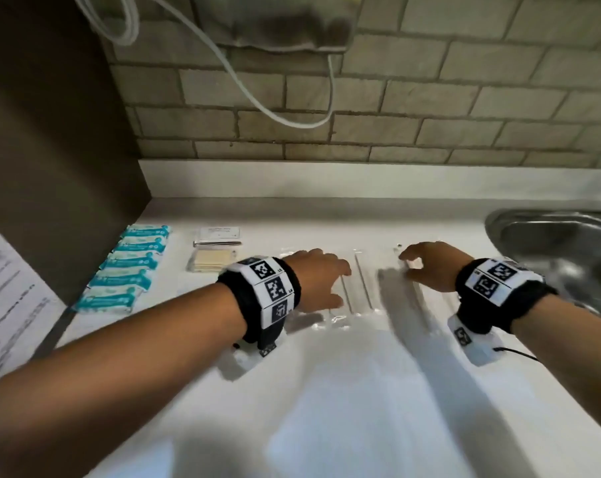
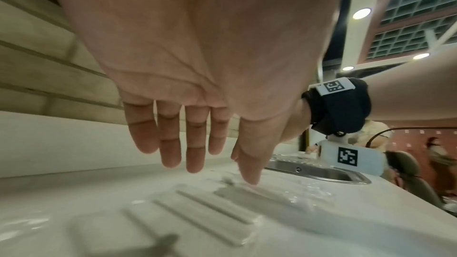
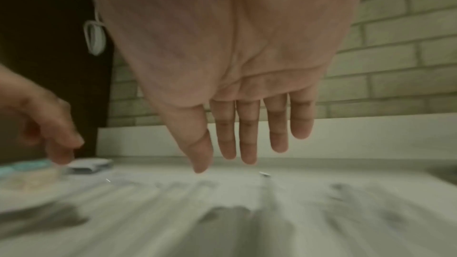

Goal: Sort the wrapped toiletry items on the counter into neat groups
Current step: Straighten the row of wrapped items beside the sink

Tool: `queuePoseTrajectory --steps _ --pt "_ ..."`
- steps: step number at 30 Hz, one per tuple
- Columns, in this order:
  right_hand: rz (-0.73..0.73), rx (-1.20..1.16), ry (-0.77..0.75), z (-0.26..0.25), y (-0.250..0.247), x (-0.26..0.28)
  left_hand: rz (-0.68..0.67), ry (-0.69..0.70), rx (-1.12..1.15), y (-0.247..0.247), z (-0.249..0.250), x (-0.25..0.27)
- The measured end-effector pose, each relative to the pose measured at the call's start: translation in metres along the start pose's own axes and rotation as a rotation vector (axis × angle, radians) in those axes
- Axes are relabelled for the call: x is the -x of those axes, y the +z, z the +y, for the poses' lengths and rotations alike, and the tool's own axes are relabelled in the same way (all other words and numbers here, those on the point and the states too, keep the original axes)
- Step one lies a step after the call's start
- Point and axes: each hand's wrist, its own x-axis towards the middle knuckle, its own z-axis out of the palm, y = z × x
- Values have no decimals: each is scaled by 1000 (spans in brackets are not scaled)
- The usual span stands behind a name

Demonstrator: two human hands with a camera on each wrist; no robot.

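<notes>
On the white counter (image 1: 326, 391), several teal wrapped packets (image 1: 123, 270) lie in a row at the left. Beside them sit a white sachet (image 1: 218, 234) and a beige packet (image 1: 211, 262). Clear-wrapped long sticks (image 1: 363, 288) lie side by side in the middle. My left hand (image 1: 326, 281) is over their left part with straight fingers. In the left wrist view its thumb tip touches the clear wrap (image 2: 197, 214) while the left hand (image 2: 210, 163) holds nothing. My right hand (image 1: 416, 267) hovers over more clear wrappers (image 3: 173, 192) further right. There the right hand (image 3: 235, 159) is blurred, its fingers straight and empty.
A steel sink (image 1: 551, 236) is set into the counter at the right. A dark cabinet side (image 1: 50, 167) closes off the left, with a printed sheet (image 1: 6, 298) below it. A white cord (image 1: 275, 112) hangs over the brick-tiled back wall.
</notes>
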Motion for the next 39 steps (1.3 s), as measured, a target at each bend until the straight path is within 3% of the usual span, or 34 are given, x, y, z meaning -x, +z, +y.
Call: queuePoseTrajectory --steps 4,10,18,31,35,39 --pt "-80 125 67 65 15 20 2 101 -31 16 63 -55" --pt "-84 246 -123 104 31 32 -67 58 -91 35 118 -103" --pt "-53 273 -321 116 35 5 -71 -81 -121 51 124 -115" --pt "-43 143 -398 100 31 -25 -121 -255 -143 47 106 -113" --pt "-9 73 -370 113 30 -23 -107 -267 -72 32 114 -114" --pt "58 25 -219 139 18 -24 53 -271 84 20 126 -136"
